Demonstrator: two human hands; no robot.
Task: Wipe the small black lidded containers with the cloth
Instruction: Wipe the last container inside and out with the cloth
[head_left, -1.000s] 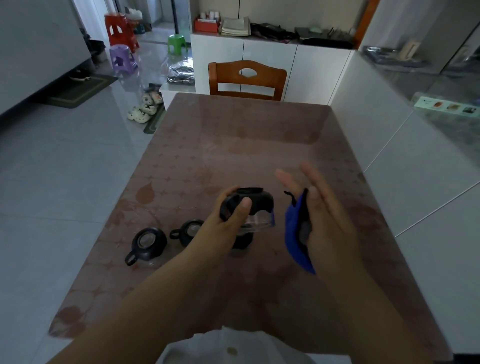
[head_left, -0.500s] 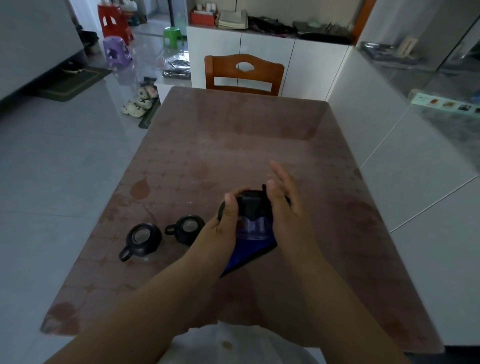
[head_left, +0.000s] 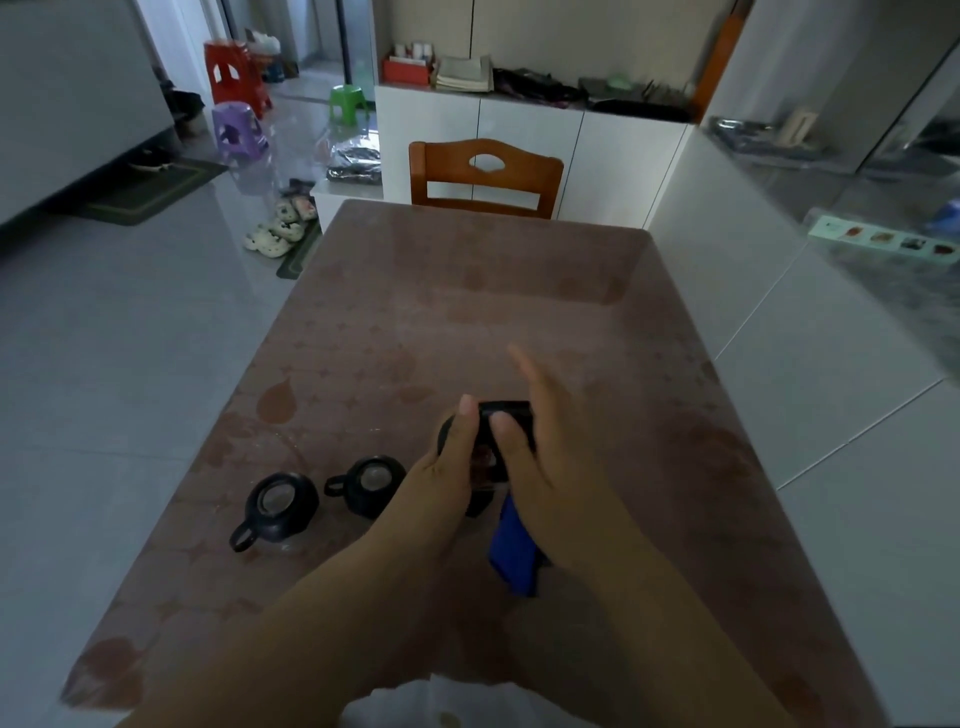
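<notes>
- Far-left container (head_left: 279, 506): small, black, lidded, loop handle pointing toward the near-left; stands on the desk (head_left: 467, 322), no hand on it. No sign of wiping can be read from its surface; judged as likely one of the items left to do.
- Second container (head_left: 370, 483): same kind, just beside the first and apart from it, handle to the left; also unattended on the desk. Whether it is wiped cannot be told.
- Left hand (head_left: 441, 480): grip clenched around the third container (head_left: 501, 434), thumb up its left side, holding it over the desk.
- Third container: the item in hand, between both hands, black lid uppermost; judged as the one under wiping.
- Right hand (head_left: 550, 457): pressed against the container's right side, thumb on the lid, fingers stretched forward; the blue cloth (head_left: 511, 553) is pinned under the palm and hangs below.
- Progress, as judged: one of three in work, none confirmed finished.
</notes>
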